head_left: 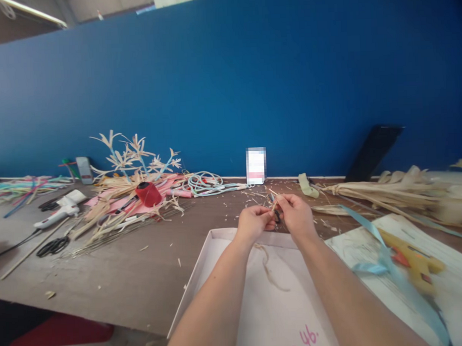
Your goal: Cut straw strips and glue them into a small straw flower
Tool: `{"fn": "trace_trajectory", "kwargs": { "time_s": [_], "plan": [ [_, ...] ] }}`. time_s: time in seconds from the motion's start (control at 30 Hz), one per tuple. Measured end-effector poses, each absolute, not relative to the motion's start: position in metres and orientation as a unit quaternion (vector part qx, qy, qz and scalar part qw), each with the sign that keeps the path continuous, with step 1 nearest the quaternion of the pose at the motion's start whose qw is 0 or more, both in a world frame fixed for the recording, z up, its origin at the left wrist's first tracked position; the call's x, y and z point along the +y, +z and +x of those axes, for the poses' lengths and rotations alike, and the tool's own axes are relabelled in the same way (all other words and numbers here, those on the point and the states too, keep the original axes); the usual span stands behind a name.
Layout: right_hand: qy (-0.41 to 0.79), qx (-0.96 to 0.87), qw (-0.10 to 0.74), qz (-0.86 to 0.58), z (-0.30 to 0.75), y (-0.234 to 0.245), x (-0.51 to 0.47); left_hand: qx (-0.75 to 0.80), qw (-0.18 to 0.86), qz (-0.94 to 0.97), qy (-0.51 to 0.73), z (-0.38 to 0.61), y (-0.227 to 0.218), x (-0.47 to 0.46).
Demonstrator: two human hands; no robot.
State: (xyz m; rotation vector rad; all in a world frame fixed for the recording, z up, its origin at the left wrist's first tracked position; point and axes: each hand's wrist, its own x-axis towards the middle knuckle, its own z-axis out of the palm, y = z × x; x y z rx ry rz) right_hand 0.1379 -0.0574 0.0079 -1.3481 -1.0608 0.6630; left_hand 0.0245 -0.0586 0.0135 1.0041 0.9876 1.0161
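My left hand (254, 222) and my right hand (296, 214) are held close together above the far edge of a white cardboard tray (204, 275). Both are closed in a pinch on a small piece of dried straw (273, 204) with something dark at its base. A thin pale strip (270, 272) hangs from my left hand down onto the tray. Pink writing shows on the tray's near part.
A yellow glue gun (416, 262) and a light blue ribbon (373, 238) lie on a board at right. Dried leaves (391, 190) are heaped at far right. At left are straw flowers (135, 156), a red thread spool (148, 193), black scissors (53, 246) and a white glue gun (58, 212).
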Motion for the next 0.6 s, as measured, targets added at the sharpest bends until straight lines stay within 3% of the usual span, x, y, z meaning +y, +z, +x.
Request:
{"fn": "trace_trajectory", "kwargs": {
  "time_s": [0.6],
  "plan": [
    [0.250, -0.475, 0.599, -0.594, 0.1393, 0.0047, -0.0561, 0.449, 0.627, 0.463, 0.437, 0.0273, 0.0114, -0.0597]
  ]
}}
